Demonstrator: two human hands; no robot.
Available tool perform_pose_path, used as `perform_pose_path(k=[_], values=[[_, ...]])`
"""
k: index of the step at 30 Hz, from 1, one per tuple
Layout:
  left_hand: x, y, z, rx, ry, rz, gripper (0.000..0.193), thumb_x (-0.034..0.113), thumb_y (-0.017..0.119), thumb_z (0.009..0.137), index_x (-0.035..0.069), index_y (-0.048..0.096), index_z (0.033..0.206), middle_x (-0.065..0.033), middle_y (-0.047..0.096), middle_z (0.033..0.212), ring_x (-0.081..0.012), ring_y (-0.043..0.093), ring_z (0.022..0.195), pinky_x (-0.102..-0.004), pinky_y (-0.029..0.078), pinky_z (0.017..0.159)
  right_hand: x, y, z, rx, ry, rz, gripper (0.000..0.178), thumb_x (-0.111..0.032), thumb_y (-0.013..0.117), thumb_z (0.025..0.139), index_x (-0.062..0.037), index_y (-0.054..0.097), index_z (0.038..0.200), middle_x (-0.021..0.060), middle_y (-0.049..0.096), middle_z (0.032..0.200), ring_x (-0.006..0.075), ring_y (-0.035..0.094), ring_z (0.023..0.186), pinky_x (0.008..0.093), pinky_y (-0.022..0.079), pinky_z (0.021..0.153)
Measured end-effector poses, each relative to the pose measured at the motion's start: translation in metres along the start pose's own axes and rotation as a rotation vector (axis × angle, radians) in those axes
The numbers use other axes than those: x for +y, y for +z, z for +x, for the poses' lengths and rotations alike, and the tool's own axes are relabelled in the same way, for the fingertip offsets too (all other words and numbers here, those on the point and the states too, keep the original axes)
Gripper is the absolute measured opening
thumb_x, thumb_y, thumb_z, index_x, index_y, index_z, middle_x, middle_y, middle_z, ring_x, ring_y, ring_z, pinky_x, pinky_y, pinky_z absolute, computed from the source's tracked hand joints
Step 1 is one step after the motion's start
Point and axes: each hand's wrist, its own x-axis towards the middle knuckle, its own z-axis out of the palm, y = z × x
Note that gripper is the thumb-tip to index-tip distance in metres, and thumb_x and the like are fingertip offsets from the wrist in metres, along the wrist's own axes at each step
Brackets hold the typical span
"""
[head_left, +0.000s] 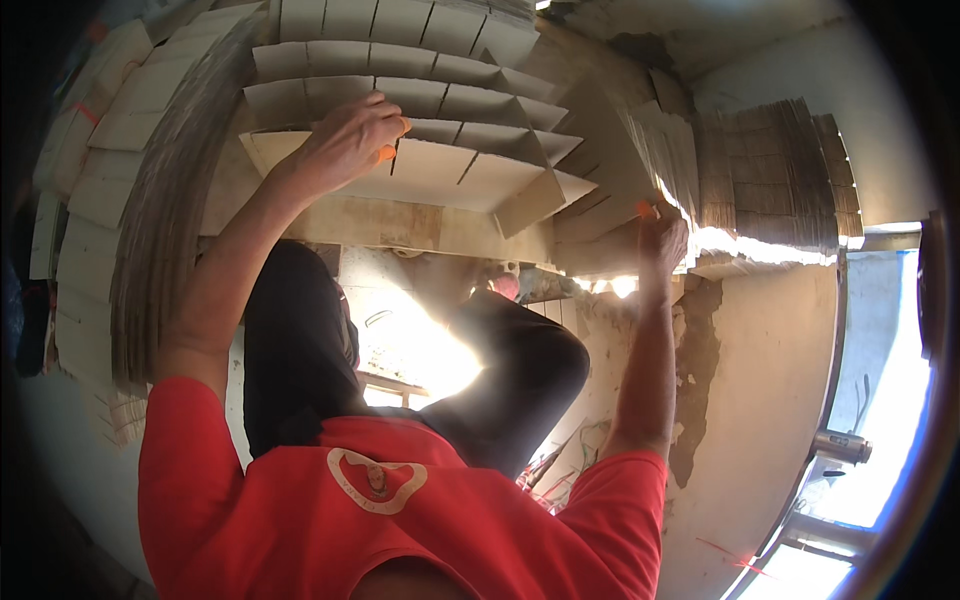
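Observation:
Slotted cardboard strips (440, 172) stand on edge in rows before me, with a few cross strips (530, 205) set through them at the right. At the nearest row, my left hand (350, 145) is closed, its thumb in front of the top edge and a fingertip above it. Orange covers sit on the thumb and a fingertip. Off to the right, my right hand (664, 238) is closed beside a fanned stack of cardboard strips (665, 150). An orange cover shows on one of its fingers; glare hides what they hold.
Tall stacks of slotted cardboard (180, 200) line the left side. Another stack (770, 175) stands at the right on a ledge by a stained wall (760, 340). A wooden board edge (400, 222) runs below the rows. Between my knees, bright sunlight falls on the floor (400, 340).

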Motion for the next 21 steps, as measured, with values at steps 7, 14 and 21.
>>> perform_pose_path(k=[7,14,21], values=[[0.003,0.007,-0.011,-0.104,-0.159,-0.055,0.020,-0.003,0.067,0.069,-0.001,0.061,0.088,-0.0134,0.060,0.080,-0.0316,0.057,0.079,-0.0400,0.046,0.070,-0.009,-0.004,0.002,-0.018,0.298,0.466,0.014,-0.009,0.058,0.083,0.0008,0.065,0.091,0.0170,0.066,0.078,0.0257,0.065,0.063,0.0369,0.052,0.058],[0.010,0.006,-0.009,-0.144,-0.206,-0.187,0.014,-0.002,0.068,0.069,-0.002,0.059,0.080,-0.0133,0.059,0.077,-0.0316,0.058,0.086,-0.0413,0.045,0.075,-0.007,-0.010,0.011,0.240,0.411,1.084,0.019,0.003,0.049,0.086,0.0104,0.046,0.103,0.0172,0.060,0.075,0.0244,0.064,0.057,0.0351,0.058,0.053],[0.006,0.006,-0.006,-0.162,-0.166,-0.220,0.015,0.005,0.070,0.068,-0.002,0.059,0.075,-0.0112,0.057,0.076,-0.0305,0.056,0.085,-0.0401,0.044,0.078,-0.042,-0.060,-0.007,0.311,0.202,1.182,0.035,0.004,0.052,0.085,0.0089,0.042,0.118,0.0171,0.064,0.073,0.0219,0.063,0.058,0.0311,0.057,0.059]])
